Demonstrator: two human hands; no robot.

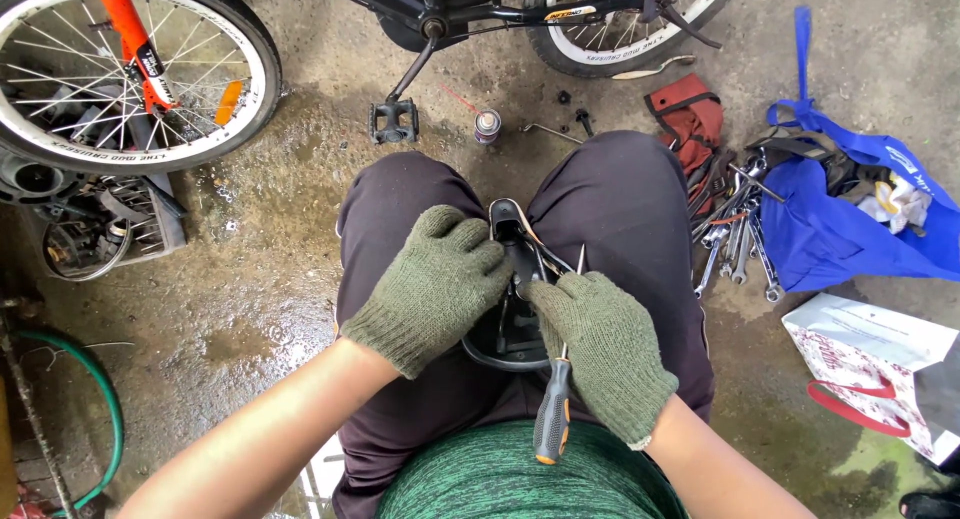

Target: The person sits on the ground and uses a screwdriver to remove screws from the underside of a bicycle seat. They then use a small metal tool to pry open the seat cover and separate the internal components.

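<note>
Wet, stained concrete floor, puddled in places, with a bicycle wheel [120, 69] at the upper left and a pedal [393, 122] hanging just beyond the knees. Sat low with the thighs apart and a black saddle [512, 229] wedged upside down between them, nose pointing away from the body.

Gripped the saddle's left side with the left hand [435, 284], its green knit-gloved fingers together and curled over the edge. Closed the right hand [600, 344], gloved likewise, around a screwdriver [553, 419]. Black and orange handle stuck out towards the belly, shaft ran up under the palm, and the tip showed above the knuckles, near the saddle's metal rails. Could not tell whether the tip touched any fastener, for the gloves hid the contact.

Judged the hold sound but loose at the tool. Called for a firm squeeze from the thighs and a steady left hand, so the saddle could not twist. Called also for a grip further back on the handle, the tip seated square before any turning. Thick knit gloves looked likely to slip on a wet handle.

Lay within reach on the right: a spread of wrenches [735, 244] beside a blue bag [850, 229]. Stood ahead by the pedal: a small spray can [487, 126].
</note>
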